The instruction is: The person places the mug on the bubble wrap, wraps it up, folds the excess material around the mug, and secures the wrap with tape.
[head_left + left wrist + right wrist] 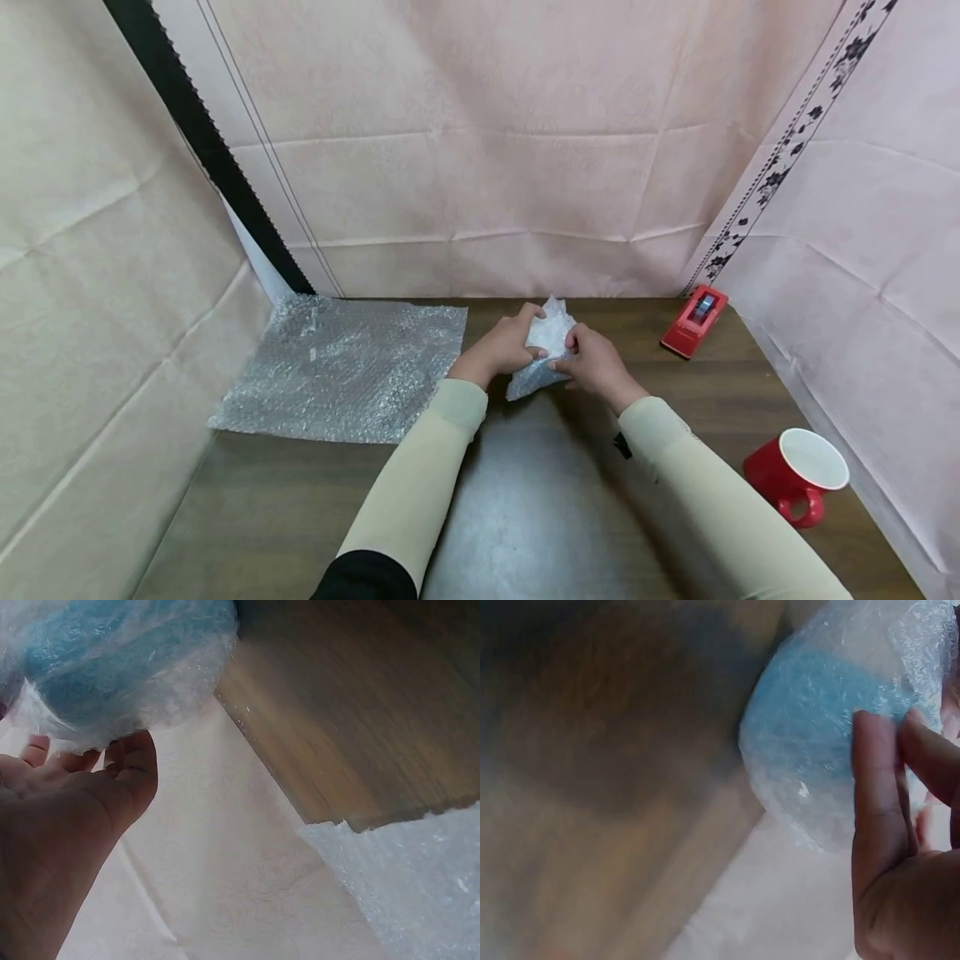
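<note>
In the head view, a bubble-wrapped bundle (552, 335) sits at the far part of a brown wooden table (517, 517), between the two hands. The left hand (504, 345) grips it from the left, thumb on the near side and fingers at the far side. The right hand (600, 364) pinches the wrap on the right side. Both arms reach in from the near side in pale sleeves (423, 471), with a black band (369, 577) on the left one. A flat sheet of bubble wrap (348, 371) covers the far left of the table. At the far right lies a red tape dispenser (693, 323); a red mug (772, 467), white inside, stands at the near right with its handle toward the near side. Pale cloth (480, 183) hangs behind and on both sides.

In the left wrist view, the left hand's fingers curl against the edge of the bundle, and a blue item (112, 664) shows through the clear layers.

In the right wrist view, the right hand's thumb and finger close on the wrap over the blue item, whose exact form is blurred by the bubbles.
</note>
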Demonstrator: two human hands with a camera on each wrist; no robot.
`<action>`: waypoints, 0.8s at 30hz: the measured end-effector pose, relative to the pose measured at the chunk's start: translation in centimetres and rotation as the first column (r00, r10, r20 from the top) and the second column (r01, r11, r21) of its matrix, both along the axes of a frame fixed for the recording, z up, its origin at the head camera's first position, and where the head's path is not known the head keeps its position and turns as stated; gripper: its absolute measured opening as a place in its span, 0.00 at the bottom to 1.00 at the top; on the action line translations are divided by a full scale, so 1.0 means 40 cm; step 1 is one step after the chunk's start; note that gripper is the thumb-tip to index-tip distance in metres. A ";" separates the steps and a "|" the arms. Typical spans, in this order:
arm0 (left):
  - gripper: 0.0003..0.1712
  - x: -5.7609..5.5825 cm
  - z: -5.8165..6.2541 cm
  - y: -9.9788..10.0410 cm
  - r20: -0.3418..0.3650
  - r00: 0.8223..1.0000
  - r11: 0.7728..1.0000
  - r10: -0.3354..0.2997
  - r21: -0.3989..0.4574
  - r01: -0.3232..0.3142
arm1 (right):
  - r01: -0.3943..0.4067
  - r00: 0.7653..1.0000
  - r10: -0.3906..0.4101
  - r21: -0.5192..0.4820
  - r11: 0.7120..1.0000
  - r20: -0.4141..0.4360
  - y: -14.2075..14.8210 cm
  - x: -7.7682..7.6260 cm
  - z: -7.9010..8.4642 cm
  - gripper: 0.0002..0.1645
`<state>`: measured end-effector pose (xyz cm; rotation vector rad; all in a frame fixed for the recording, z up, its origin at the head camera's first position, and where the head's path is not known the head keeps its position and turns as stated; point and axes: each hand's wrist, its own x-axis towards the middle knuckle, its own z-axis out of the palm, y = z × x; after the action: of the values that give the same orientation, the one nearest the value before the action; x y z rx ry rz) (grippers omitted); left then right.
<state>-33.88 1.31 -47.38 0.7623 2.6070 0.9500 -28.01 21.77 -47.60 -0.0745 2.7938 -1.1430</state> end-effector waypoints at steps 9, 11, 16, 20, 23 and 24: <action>0.38 0.003 -0.015 0.004 0.017 0.999 0.999 0.031 0.012 -0.031 | -0.021 0.990 0.046 0.183 0.983 -0.131 0.004 -0.011 -0.014 0.28; 0.38 0.008 -0.022 0.006 0.018 0.999 0.999 0.032 0.015 -0.033 | -0.012 0.990 0.041 0.209 0.978 -0.137 0.004 -0.011 -0.023 0.29; 0.38 0.019 -0.036 0.006 -0.032 0.999 0.997 0.041 0.059 -0.039 | 0.006 0.986 0.040 0.278 0.961 -0.162 0.001 -0.015 -0.029 0.29; 0.37 0.024 -0.043 0.000 -0.083 0.995 0.992 0.062 0.112 -0.053 | 0.009 0.981 0.051 0.304 0.952 -0.188 -0.006 -0.024 -0.022 0.30; 0.37 0.022 -0.047 -0.004 -0.101 0.991 0.989 0.085 0.132 -0.072 | 0.003 0.979 0.057 0.296 0.955 -0.195 -0.007 -0.033 -0.016 0.31; 0.38 0.021 -0.049 -0.003 -0.103 0.990 0.987 0.096 0.137 -0.082 | -0.003 0.979 0.062 0.293 0.956 -0.192 -0.005 -0.035 -0.013 0.31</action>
<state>-33.04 1.18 -49.36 0.7548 2.7137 1.1478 -29.41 21.58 -48.13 -0.2178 3.0918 -0.7402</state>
